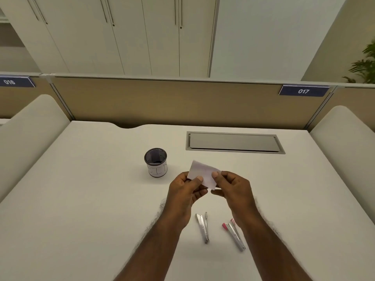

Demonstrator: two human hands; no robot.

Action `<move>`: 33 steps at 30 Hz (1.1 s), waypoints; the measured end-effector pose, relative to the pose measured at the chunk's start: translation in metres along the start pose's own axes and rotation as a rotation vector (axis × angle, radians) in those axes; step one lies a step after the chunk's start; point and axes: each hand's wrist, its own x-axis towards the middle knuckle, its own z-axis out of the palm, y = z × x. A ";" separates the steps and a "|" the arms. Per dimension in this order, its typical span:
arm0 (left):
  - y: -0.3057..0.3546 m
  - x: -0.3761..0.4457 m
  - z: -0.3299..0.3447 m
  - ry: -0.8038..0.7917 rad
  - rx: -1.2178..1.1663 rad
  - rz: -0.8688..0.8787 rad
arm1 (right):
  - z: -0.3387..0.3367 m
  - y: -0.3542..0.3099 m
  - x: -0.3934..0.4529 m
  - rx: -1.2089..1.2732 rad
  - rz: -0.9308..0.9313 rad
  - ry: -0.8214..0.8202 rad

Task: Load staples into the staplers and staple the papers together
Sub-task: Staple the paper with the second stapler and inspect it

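On the white worktop (81, 199), a mesh pen cup (155, 162) stands far left of the hands. The left hand (185, 191) and right hand (233, 190) each pinch the small white paper (203, 172), held above the worktop. Nearer, the plain metal stapler (203, 228) and, right of it, the pink-tipped stapler (234, 234) lie open, long axes running near-to-far, open ends pointing far.

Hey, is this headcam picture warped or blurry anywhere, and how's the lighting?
Head view: wide-angle bend curves the partition and cabinets; soft even light, no glare on the desk; forearm edges look smeared; the paper and both staplers stay reasonably sharp.
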 end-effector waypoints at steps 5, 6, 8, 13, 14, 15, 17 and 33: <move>0.018 -0.014 0.022 0.300 0.357 0.428 | -0.008 -0.026 0.003 -0.089 -0.120 0.164; 0.022 -0.017 0.026 0.272 0.391 0.517 | -0.007 -0.032 0.001 -0.159 -0.161 0.189; 0.028 -0.024 0.036 0.135 0.430 0.580 | -0.004 -0.042 -0.004 -0.343 -0.267 0.225; 0.042 -0.034 0.052 -0.060 0.201 0.496 | 0.010 -0.062 -0.014 -0.431 -0.465 0.125; 0.046 -0.034 0.053 -0.085 0.141 0.458 | 0.012 -0.064 -0.016 -0.457 -0.482 0.106; 0.049 -0.035 0.053 -0.109 0.091 0.421 | 0.013 -0.065 -0.017 -0.483 -0.491 0.088; 0.057 -0.034 0.051 -0.122 0.046 0.374 | 0.013 -0.068 -0.019 -0.533 -0.516 0.056; 0.091 -0.041 0.049 -0.108 -0.041 0.380 | -0.005 -0.109 -0.010 0.080 -0.222 -0.039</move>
